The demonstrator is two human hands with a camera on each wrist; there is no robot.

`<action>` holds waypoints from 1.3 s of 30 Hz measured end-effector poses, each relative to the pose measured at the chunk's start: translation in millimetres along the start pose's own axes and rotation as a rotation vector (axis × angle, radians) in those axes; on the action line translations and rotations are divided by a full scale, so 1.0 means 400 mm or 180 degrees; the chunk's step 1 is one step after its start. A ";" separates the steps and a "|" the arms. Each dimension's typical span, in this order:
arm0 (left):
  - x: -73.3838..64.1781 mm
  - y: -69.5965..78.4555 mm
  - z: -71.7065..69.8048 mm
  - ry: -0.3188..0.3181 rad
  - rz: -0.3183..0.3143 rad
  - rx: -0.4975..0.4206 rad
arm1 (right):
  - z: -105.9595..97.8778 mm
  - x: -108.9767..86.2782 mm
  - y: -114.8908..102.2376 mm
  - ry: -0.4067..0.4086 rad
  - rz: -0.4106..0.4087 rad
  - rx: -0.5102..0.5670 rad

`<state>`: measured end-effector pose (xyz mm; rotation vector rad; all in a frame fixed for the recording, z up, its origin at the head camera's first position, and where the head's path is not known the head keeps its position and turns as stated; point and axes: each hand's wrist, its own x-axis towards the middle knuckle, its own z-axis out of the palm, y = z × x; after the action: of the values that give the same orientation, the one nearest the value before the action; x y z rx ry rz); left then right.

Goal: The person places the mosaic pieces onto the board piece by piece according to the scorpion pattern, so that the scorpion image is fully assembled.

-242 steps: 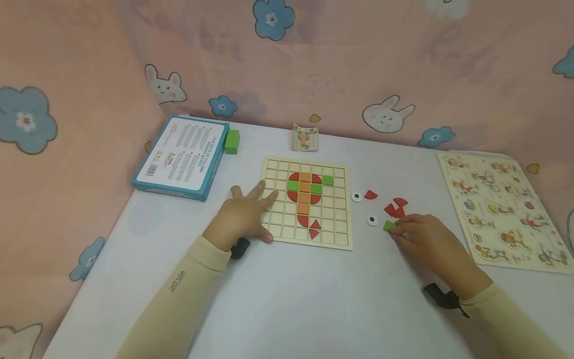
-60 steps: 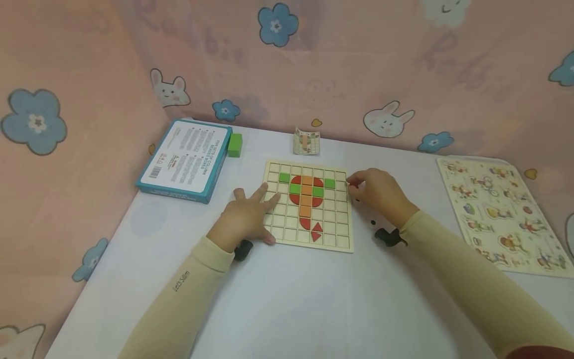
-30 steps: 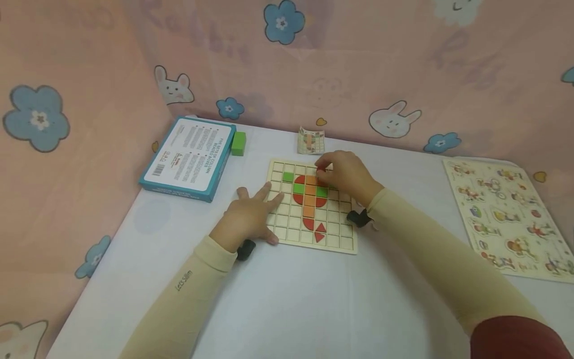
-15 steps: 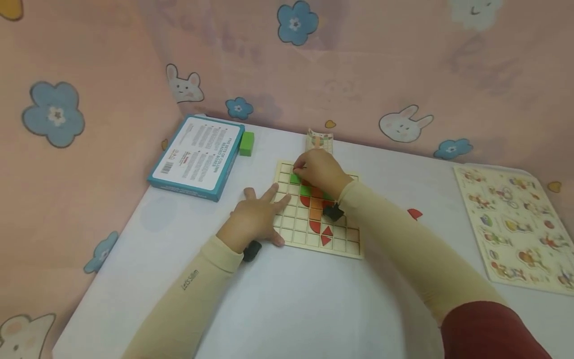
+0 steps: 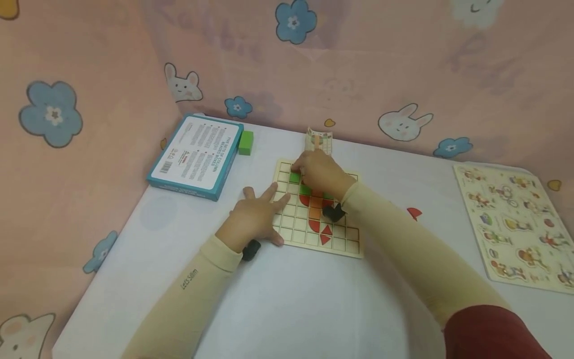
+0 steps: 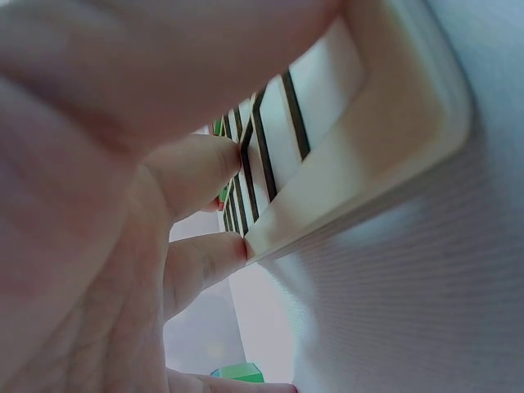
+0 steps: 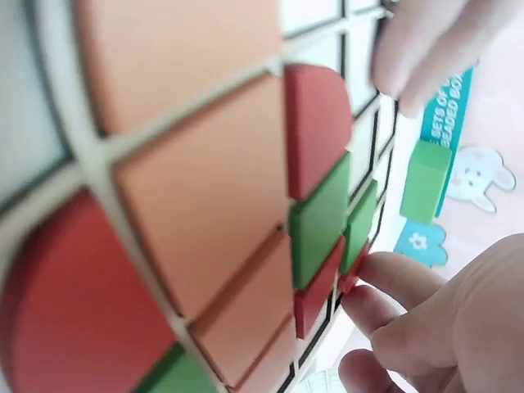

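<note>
A cream grid board (image 5: pixel 287 235) lies on the white table, bearing orange squares (image 5: pixel 315 213), green squares (image 5: pixel 294 177) and red quarter-round pieces (image 5: pixel 314 226). Two red triangles (image 5: pixel 326 235) sit near its lower edge. My left hand (image 5: pixel 251 219) rests with spread fingers on the board's left edge, holding nothing. At the board's top left, the fingertips of my right hand (image 5: pixel 323 174) pinch a small red piece (image 7: pixel 353 279) at a cell beside a green square. In the head view this piece is hidden behind the fingers, and the forearm covers the board's right part.
A blue-edged box (image 5: pixel 195 157) lies at the back left with a green block (image 5: pixel 245 143) against it. Behind the board stands a small folded pattern card (image 5: pixel 325 145). Loose red pieces (image 5: pixel 414 213) lie to the right, near a large picture board (image 5: pixel 515 224).
My right hand has gone from the loose pieces at the right, across the board to its top left, with a red piece. A green square now sits at the upper left. My left hand stays put.
</note>
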<state>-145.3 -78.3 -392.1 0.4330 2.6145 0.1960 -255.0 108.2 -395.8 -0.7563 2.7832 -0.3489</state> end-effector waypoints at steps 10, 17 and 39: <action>-0.005 0.006 -0.002 0.0005 -0.0025 -0.0052 | -0.059 -0.123 0.049 0.0200 0.0498 0.0579; -0.011 0.014 -0.003 -0.0034 -0.0032 -0.0071 | -0.079 -0.331 0.176 0.0284 0.0985 0.0593; -0.013 0.007 -0.007 0.0004 0.0073 -0.0096 | -0.017 -0.565 0.305 0.0208 0.1307 0.0301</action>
<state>-141.5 -77.5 -386.7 0.4526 2.6051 0.2430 -124.0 329.0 -387.8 -0.1443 2.8644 -0.4251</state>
